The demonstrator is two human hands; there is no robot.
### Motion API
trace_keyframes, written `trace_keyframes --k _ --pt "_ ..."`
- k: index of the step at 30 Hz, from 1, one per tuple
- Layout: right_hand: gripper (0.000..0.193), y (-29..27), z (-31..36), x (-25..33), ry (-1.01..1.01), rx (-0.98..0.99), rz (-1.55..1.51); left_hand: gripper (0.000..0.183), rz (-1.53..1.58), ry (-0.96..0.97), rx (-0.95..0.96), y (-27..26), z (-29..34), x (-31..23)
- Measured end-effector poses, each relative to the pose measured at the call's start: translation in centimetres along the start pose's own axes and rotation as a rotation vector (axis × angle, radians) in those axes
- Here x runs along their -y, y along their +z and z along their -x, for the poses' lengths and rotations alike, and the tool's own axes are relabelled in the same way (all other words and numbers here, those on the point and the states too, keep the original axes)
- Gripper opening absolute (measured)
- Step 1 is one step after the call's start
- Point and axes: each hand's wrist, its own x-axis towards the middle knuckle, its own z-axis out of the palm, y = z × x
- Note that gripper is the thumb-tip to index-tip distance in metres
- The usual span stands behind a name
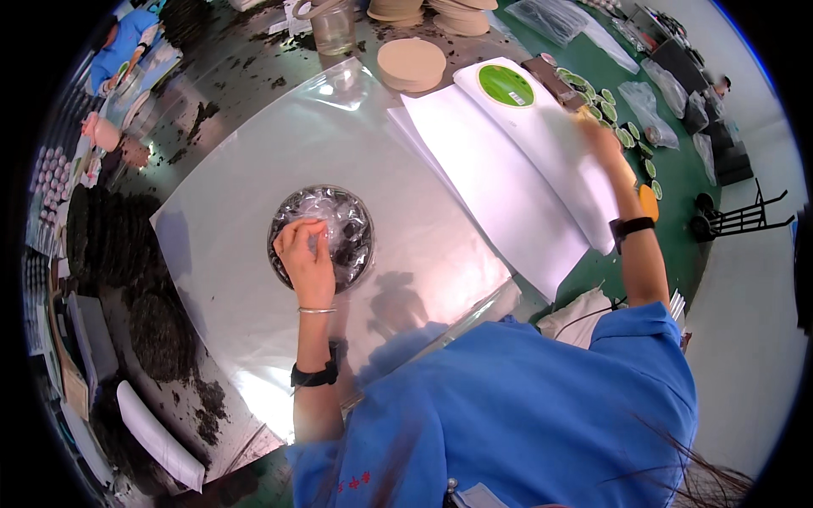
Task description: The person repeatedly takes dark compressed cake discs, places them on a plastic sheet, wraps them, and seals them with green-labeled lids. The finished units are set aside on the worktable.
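My left hand [305, 258] presses its bent fingers and thumb onto gathered clear plastic film [322, 205]. That film covers a dark round bundle [358, 252], which lies on a wide sheet of clear film [229, 169]. Over at the right, my right hand [600, 140] is smeared by motion near the far edge of the white paper sheets [508, 186]. Its fingers cannot be made out. One round green label [506, 86] sits on the paper, close to a brown block [550, 80].
Beige discs [411, 63] stand in stacks at the back, beside a clear jug [333, 32]. Dark flat cakes [110, 233] line the left side. Several round green labels [608, 110] lie beyond my right hand. A co-worker [123, 51] in blue works far left. A black hand truck [737, 216] stands right.
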Motion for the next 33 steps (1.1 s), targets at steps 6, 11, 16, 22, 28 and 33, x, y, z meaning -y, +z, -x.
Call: trace_keyframes --k 6,11,16,22,28,33 --pt "0.038 -7.9 -0.4 -2.2 0.264 -1.027 -0.388 0.011 -0.019 -0.014 -0.043 -0.1 -0.1 -0.8" --pt "0.035 3.3 6.9 25.3 -0.6 -0.74 -0.337 0.014 0.11 -0.134 -0.137 -0.4 0.1 -1.2" --pt "0.034 9.0 15.0 41.4 -0.986 -0.242 -0.579 0.01 0.154 -0.136 -0.138 0.1 0.2 -0.5" --pt "0.036 12.8 17.2 42.6 -0.741 0.349 -0.968 0.035 0.525 -0.358 -0.143 0.8 1.1 1.0" --pt "0.044 13.8 13.1 45.5 -0.627 0.347 -1.017 0.042 0.514 -0.277 -0.1 -0.5 0.3 -1.4" --pt "0.058 15.2 12.7 45.0 -0.707 0.51 -0.872 0.044 0.277 -0.223 -0.009 -4.3 -0.1 -1.4"
